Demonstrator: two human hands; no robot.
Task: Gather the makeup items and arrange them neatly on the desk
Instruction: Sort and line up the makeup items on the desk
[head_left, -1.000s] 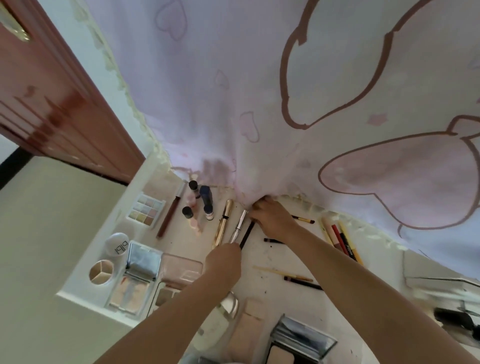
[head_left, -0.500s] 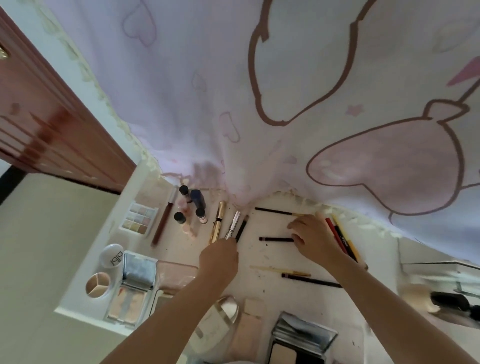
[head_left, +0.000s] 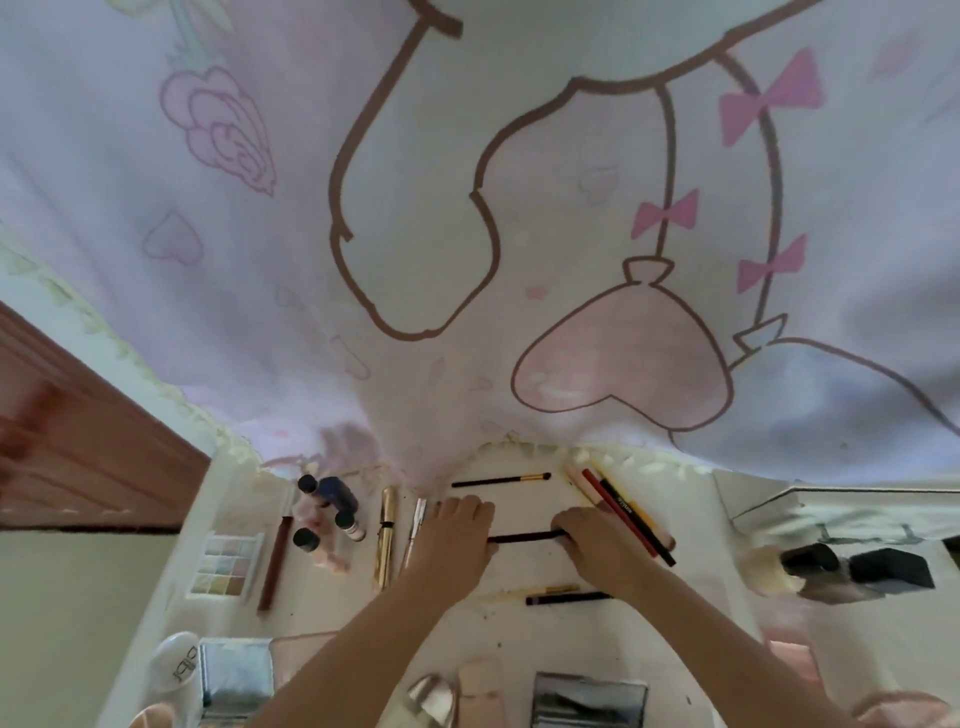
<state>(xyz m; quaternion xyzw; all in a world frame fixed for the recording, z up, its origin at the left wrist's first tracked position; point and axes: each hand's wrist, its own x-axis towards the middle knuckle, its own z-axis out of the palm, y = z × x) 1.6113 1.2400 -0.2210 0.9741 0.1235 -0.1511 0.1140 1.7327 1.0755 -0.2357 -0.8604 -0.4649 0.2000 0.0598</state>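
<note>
Both hands, the left hand (head_left: 457, 530) and right hand (head_left: 597, 535), pinch the ends of a dark pencil (head_left: 524, 537), likely light, stiff and prone to rolling.

A white curtain (head_left: 519, 208) printed with pink hearts, bows and brown outlines; a white desk (head_left: 519, 639); a pastel eyeshadow palette (head_left: 224, 565); red and yellow pencils (head_left: 626, 512); a gold tube (head_left: 385, 538); a black brush (head_left: 524, 537).

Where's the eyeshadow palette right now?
Head view, left side of the desk: the eyeshadow palette lies flat near the desk's left edge, just left of a brown pencil and the small bottles, well clear of both hands.
</note>
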